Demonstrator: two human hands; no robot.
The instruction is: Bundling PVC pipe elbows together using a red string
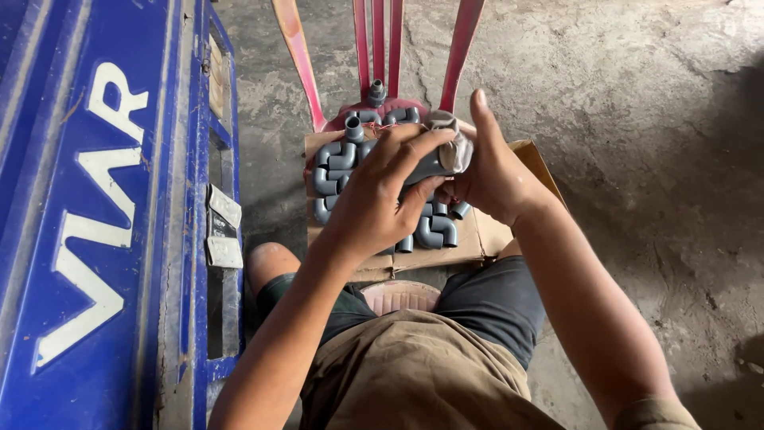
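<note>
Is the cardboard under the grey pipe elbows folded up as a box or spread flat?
Spread flat: the cardboard lies open on the red chair, the grey elbows resting on it, no raised walls visible.

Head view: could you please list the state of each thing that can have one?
Left hand: gripping a grey fitting.
Right hand: pressing a cloth on that fitting.
Elbows: piled loose on cardboard.
Cardboard: flattened, lying on the red chair.
Chair: upright on the concrete floor.
</note>
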